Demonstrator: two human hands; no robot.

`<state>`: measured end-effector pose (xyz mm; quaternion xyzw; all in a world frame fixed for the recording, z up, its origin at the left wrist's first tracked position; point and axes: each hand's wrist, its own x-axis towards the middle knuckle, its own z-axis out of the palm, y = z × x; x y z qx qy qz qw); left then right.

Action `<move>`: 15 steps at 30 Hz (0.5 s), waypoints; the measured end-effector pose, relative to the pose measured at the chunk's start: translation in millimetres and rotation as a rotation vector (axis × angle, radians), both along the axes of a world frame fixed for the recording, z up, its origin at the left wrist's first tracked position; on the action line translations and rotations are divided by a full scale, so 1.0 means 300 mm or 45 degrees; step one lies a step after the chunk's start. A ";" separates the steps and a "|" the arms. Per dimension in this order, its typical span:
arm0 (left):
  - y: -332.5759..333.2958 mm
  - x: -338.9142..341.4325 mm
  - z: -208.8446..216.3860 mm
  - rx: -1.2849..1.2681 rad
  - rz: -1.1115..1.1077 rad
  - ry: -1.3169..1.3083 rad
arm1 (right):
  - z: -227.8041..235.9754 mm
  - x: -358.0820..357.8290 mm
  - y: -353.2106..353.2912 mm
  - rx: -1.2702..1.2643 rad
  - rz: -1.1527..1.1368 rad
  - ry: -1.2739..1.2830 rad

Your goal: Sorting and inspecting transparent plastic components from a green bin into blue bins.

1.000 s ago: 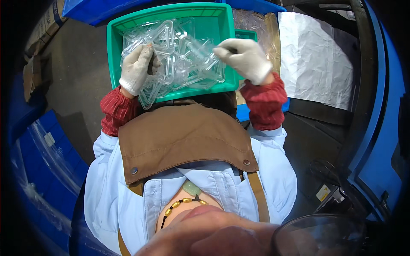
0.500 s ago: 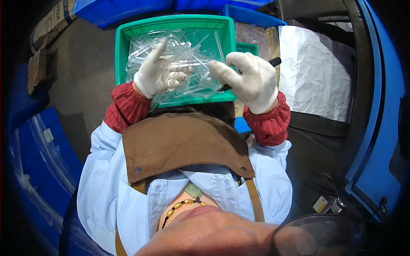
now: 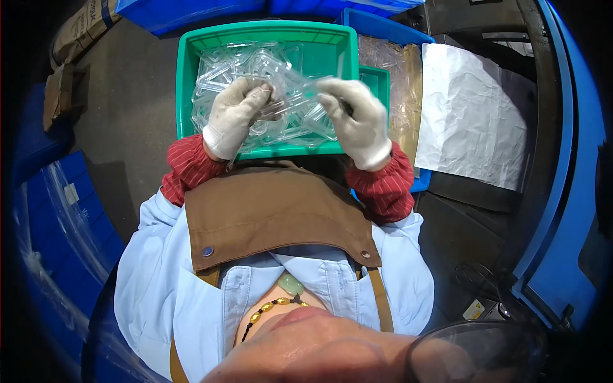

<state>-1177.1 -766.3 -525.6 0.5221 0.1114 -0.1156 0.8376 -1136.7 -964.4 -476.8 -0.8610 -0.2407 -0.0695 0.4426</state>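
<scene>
My left hand (image 3: 233, 118), in a white glove, is closed on a thin clear plastic piece (image 3: 290, 96) above a green bin. My right hand (image 3: 361, 121), gloved too, is curled at the piece's right end, its fingertips smeared by motion. A dark bit of a black-handled tool (image 3: 348, 107) shows between its thumb and fingers; the rest of the tool is hidden. Below both hands, the green bin (image 3: 268, 27) holds a heap of clear plastic parts (image 3: 220, 73), some with rounded loop shapes.
A smaller green container (image 3: 377, 75) sits beside the bin, in front of a blue crate (image 3: 383, 29) with more clear pieces. Crumpled white sheeting (image 3: 472, 118) lies at the right, near a blue machine frame (image 3: 562, 210). Blue boxes (image 3: 70, 217) stand at the left.
My left hand has gone from spread fingers to a closed grip on the clear piece. My right hand has moved slightly left and down; the black handle behind it no longer shows.
</scene>
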 end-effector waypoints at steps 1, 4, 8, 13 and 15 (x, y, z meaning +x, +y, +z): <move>0.012 -0.002 -0.015 0.005 -0.001 0.000 | -0.030 -0.006 -0.002 0.013 -0.030 0.284; 0.043 0.007 -0.020 -0.026 0.391 0.083 | -0.076 0.021 -0.034 0.077 -0.109 0.362; 0.076 0.001 -0.074 0.007 0.192 0.067 | -0.025 0.003 0.013 0.221 -0.105 0.326; 0.012 0.007 -0.009 0.253 0.198 -0.160 | -0.018 -0.016 0.151 -0.112 -0.052 -0.252; -0.002 0.005 0.020 0.130 0.115 -0.195 | -0.027 -0.016 0.171 -0.238 -0.109 -0.209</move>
